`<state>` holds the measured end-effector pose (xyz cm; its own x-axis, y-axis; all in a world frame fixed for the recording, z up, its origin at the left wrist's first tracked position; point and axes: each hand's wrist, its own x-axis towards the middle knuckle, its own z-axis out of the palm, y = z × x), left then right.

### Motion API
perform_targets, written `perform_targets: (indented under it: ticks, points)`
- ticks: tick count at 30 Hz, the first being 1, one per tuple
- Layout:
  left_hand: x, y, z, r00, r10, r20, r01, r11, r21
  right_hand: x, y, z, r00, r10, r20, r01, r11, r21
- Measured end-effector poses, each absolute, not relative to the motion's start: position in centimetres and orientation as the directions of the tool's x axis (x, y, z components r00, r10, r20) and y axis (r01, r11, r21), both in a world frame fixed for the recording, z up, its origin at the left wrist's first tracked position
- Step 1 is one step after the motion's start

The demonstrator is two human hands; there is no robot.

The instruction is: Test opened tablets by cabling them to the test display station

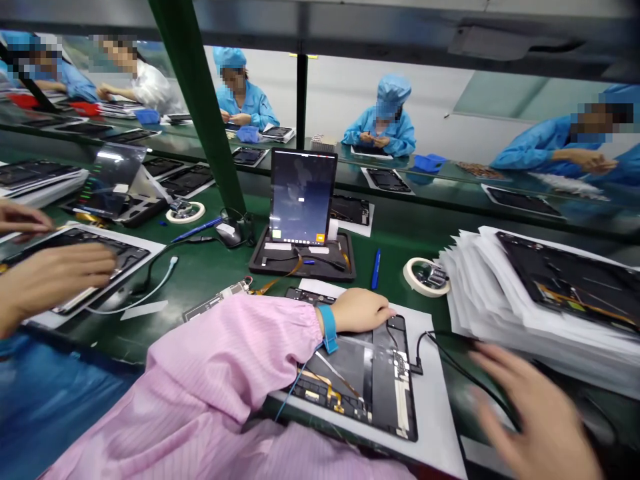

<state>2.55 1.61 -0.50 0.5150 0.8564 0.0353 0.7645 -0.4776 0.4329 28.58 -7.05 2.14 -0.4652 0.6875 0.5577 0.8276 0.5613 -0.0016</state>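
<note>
My left hand (pixel 363 309), in a pink sleeve with a blue wrist strap (pixel 329 329), rests over the upper edge of an opened tablet (pixel 385 393). Its fingers are curled in, and what they hold, if anything, is hidden. A thin dark wire runs down the tablet from below the fingertips. The tablet shows its insides, with orange flex cables and white strips, and lies on white paper (pixel 440 407). A black cable (pixel 419 365) is plugged in at its right edge. Blurred by motion, my right hand (pixel 535 407) is beside that cable, fingers apart, with nothing visible in it.
Behind the tablet stands a lit screen (pixel 303 197) in a black tray (pixel 260 257). A blue pen (pixel 375 269) and a tape roll (pixel 410 277) lie nearby. Stacked papers and tablets (pixel 480 287) rise at right. A co-worker's hands (pixel 60 280) work at left; others sit opposite.
</note>
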Motion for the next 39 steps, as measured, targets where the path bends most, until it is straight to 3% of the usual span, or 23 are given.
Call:
perform_targets:
  ticks: [2, 4, 9, 14, 18, 23, 26, 29, 31, 33, 35, 37, 39]
  points:
    - [2.5, 1.5, -0.4, 0.509, 0.86, 0.037, 0.767, -0.473, 0.433, 25.9, -6.7, 1.5, -0.666, 0.617, 0.419, 0.7, 0.711, 0.065]
    - [2.5, 1.4, -0.4, 0.504, 0.863, 0.04, 0.766, -0.468, 0.441, 23.8, -6.2, 1.4, -0.746, 0.586, 0.316, 0.631, 0.774, 0.056]
    - [2.4, 1.4, -0.4, 0.503, 0.861, 0.074, 0.744, -0.475, 0.47, 22.8, -4.5, 3.6, -0.813, 0.579, 0.057, 0.575, 0.814, -0.08]
    - [2.0, 1.5, -0.6, 0.477, 0.874, 0.093, 0.732, -0.453, 0.509, 24.6, -3.1, 5.2, -0.816, 0.572, -0.086, 0.578, 0.81, -0.1]
    - [2.3, 1.1, -0.4, 0.479, 0.857, 0.187, 0.667, -0.494, 0.558, 24.8, -1.8, 5.6, -0.794, 0.604, -0.07, 0.608, 0.791, -0.066]
    - [0.1, 1.7, 3.2, 0.298, 0.859, 0.417, 0.653, -0.502, 0.568, 18.9, 4.1, 3.9, -0.738, 0.673, 0.05, 0.668, 0.716, 0.203]
    - [-5.1, 2.8, 5.7, 0.029, 0.909, 0.416, 0.751, -0.295, 0.591, 15.6, 8.1, 2.6, -0.762, 0.642, 0.084, 0.641, 0.73, 0.237]
    - [-11.7, 3.6, 6.2, -0.351, 0.887, 0.301, 0.832, 0.148, 0.535, 15.6, 9.7, 3.0, -0.802, 0.582, 0.137, 0.597, 0.771, 0.219]
    - [-15.3, 4.1, 5.4, -0.426, 0.879, 0.214, 0.809, 0.264, 0.525, 16.8, 8.6, 4.2, -0.77, 0.59, 0.243, 0.635, 0.744, 0.209]
    - [-17.7, 4.6, 4.2, -0.43, 0.89, 0.155, 0.795, 0.291, 0.532, 18.3, 6.0, 5.5, -0.65, 0.609, 0.455, 0.708, 0.703, 0.07]
    - [-18.9, 5.0, 3.1, -0.397, 0.911, 0.108, 0.789, 0.279, 0.547, 19.5, 2.6, 6.2, -0.431, 0.648, 0.628, 0.671, 0.696, -0.257]
    - [-19.1, 4.9, 2.6, -0.371, 0.925, 0.086, 0.79, 0.265, 0.553, 20.2, -0.7, 6.3, -0.253, 0.751, 0.609, 0.445, 0.65, -0.616]
    - [-18.7, 4.5, 2.9, -0.393, 0.91, 0.132, 0.807, 0.273, 0.524, 20.6, -3.1, 5.4, -0.252, 0.86, 0.445, 0.282, 0.505, -0.816]
